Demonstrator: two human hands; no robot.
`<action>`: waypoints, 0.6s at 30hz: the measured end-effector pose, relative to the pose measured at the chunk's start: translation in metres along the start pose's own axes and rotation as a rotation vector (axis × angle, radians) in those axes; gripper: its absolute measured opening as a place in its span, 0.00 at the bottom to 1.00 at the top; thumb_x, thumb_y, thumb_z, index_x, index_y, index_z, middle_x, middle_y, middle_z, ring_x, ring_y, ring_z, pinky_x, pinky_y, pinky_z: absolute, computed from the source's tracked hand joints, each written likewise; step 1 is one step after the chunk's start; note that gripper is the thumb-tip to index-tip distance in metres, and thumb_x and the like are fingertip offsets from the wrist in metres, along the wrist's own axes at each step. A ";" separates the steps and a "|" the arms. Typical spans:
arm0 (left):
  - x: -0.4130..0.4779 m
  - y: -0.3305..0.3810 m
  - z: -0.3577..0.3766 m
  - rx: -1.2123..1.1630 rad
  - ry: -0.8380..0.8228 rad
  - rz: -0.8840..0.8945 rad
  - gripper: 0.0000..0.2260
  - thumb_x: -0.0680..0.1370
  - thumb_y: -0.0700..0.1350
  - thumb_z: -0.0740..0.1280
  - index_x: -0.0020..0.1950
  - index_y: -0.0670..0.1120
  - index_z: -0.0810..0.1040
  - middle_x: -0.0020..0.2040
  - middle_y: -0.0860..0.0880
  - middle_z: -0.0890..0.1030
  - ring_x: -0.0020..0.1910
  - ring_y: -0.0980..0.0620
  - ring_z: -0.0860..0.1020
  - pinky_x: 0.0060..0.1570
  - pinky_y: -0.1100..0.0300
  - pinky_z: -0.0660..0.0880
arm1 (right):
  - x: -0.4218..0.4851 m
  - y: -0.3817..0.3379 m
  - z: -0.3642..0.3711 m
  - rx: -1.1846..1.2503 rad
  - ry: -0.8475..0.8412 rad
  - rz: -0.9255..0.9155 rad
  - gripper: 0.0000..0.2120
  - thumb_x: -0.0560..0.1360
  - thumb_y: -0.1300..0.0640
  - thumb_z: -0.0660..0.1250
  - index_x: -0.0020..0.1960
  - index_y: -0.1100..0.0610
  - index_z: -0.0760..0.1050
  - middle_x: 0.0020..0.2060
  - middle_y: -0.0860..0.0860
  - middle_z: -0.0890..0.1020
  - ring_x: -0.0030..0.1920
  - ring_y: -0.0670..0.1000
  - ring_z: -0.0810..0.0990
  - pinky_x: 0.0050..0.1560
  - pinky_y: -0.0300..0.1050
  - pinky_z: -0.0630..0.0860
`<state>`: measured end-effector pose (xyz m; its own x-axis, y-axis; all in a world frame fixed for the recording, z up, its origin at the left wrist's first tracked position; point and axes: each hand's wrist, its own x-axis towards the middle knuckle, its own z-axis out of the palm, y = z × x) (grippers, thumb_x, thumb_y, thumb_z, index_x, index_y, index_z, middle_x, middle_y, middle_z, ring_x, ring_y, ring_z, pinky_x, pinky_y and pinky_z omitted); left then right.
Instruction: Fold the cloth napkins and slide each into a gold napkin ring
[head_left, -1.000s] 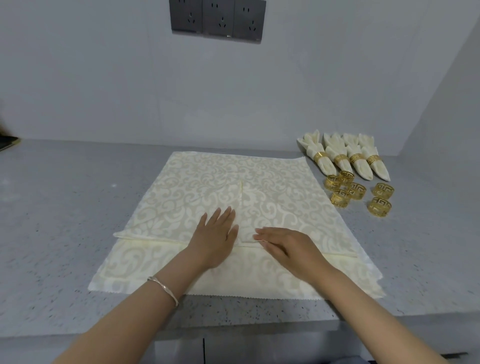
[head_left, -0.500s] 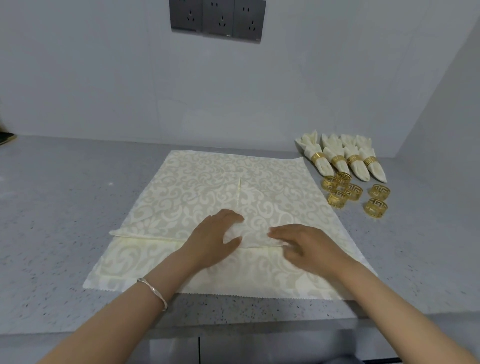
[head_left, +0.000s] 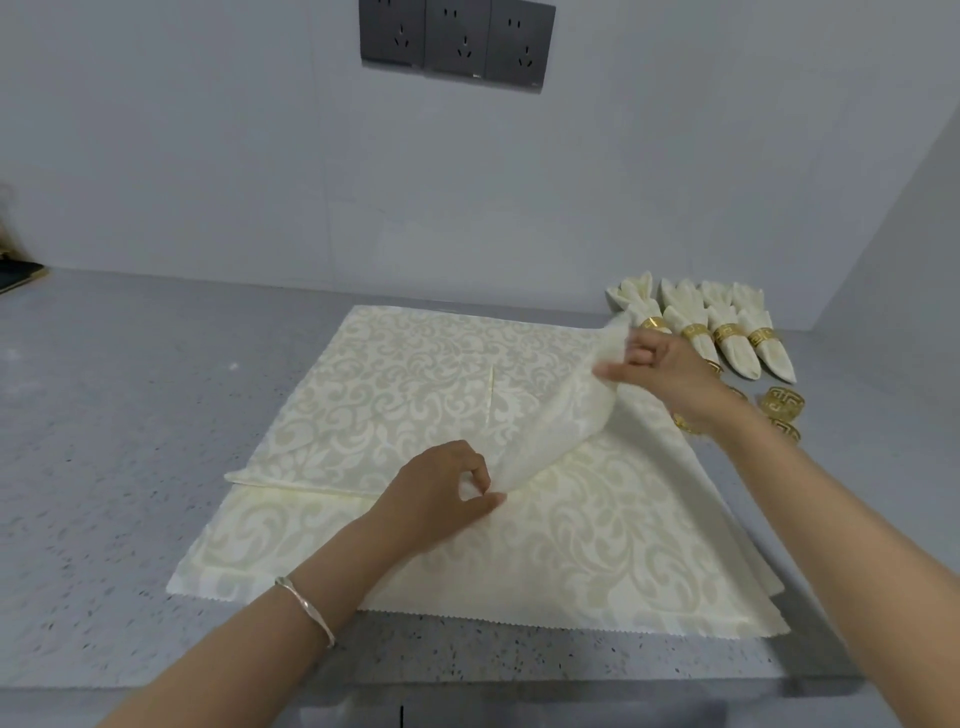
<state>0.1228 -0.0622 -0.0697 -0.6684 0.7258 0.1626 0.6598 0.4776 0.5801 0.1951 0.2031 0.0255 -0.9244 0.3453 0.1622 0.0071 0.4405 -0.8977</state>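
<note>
Two bare forearms reach in from the near edge of the grey speckled bench (head_left: 104, 467), the left one wearing a thin silver bracelet (head_left: 306, 608) at the wrist. Just beyond the bench's front edge a cream patterned lower napkin (head_left: 597, 545) lies spread flat, its near hem cut in a zigzag.

On top of it sits the top napkin (head_left: 405, 395). Its left part lies folded and flat, with a crease line running down its middle. The left hand (head_left: 441, 493) pinches the near edge of this napkin's right flap between thumb and curled fingers, close to the cloth below. From that pinch the flap rises in a curved sheet, clear of the lower napkin, up to the right hand (head_left: 660, 364). That hand grips the flap's far corner with its fingers curled round the cloth, and it is held above the bench.

Behind and below the right wrist lie several loose gold rings (head_left: 782, 405), some partly hidden by the arm. Farther back, near the wall, four ringed napkins (head_left: 727, 332) lie side by side, each banded in gold.

At the far left edge a dark flat object (head_left: 15, 275) lies partly out of view. High on the grey wall is a row of three dark sockets (head_left: 457, 47).
</note>
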 end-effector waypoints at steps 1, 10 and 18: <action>0.001 0.001 0.001 -0.003 0.011 -0.011 0.09 0.74 0.56 0.69 0.39 0.54 0.74 0.44 0.60 0.75 0.46 0.63 0.73 0.51 0.67 0.68 | 0.013 0.000 0.010 0.073 0.022 0.021 0.11 0.69 0.60 0.75 0.50 0.56 0.79 0.42 0.50 0.86 0.44 0.46 0.84 0.50 0.36 0.78; 0.015 0.004 0.004 0.035 0.134 -0.109 0.14 0.74 0.55 0.69 0.38 0.45 0.82 0.41 0.56 0.79 0.46 0.58 0.75 0.48 0.65 0.70 | 0.080 0.047 0.093 -0.004 0.094 0.191 0.10 0.67 0.63 0.76 0.44 0.59 0.77 0.19 0.41 0.73 0.20 0.40 0.67 0.28 0.37 0.67; 0.024 0.005 0.002 0.265 0.002 -0.049 0.24 0.76 0.59 0.64 0.68 0.54 0.64 0.63 0.52 0.68 0.61 0.52 0.69 0.62 0.57 0.64 | 0.088 0.072 0.103 -0.157 0.096 0.131 0.10 0.67 0.61 0.76 0.43 0.56 0.76 0.29 0.44 0.73 0.29 0.43 0.71 0.35 0.38 0.71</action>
<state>0.1111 -0.0416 -0.0647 -0.7026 0.6975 0.1411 0.6930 0.6257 0.3581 0.0750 0.1795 -0.0673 -0.8713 0.4817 0.0936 0.1904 0.5076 -0.8403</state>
